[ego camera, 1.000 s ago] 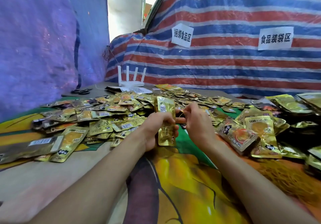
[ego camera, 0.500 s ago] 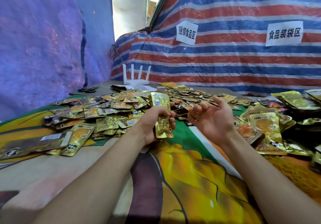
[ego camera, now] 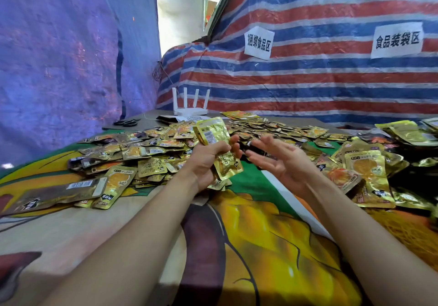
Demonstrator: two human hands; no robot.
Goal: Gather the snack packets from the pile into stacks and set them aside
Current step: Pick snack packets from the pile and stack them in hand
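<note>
1. Snack packets [ego camera: 154, 150], small and gold, lie in a loose pile over the far half of the table [ego camera: 59, 239], from near its left edge to past the middle.
2. The left hand [ego camera: 206, 163] grips a stack of packets [ego camera: 214, 135] upright, fingers curled round its middle. It holds the stack above the near side of the pile.
3. The right hand [ego camera: 282, 161] sits just beside it, palm up and fingers loosely spread, holding nothing I can see. A small gap separates the two hands.
4. Larger gold packets [ego camera: 365, 170] overlap in a heap toward the right edge.
5. A long dark packet [ego camera: 59, 191] lies flat near the left edge, beside the near end of the pile.
6. By the far edge stands a white router [ego camera: 189, 110] with four upright antennae. Black scissors [ego camera: 125, 122] lie toward the far left corner.
7. A printed yellow and green cloth [ego camera: 260, 246] covers the near half of the surface.
8. Behind the table hangs a striped tarp [ego camera: 331, 87] with two paper signs [ego camera: 258, 42] stuck on it.
</note>
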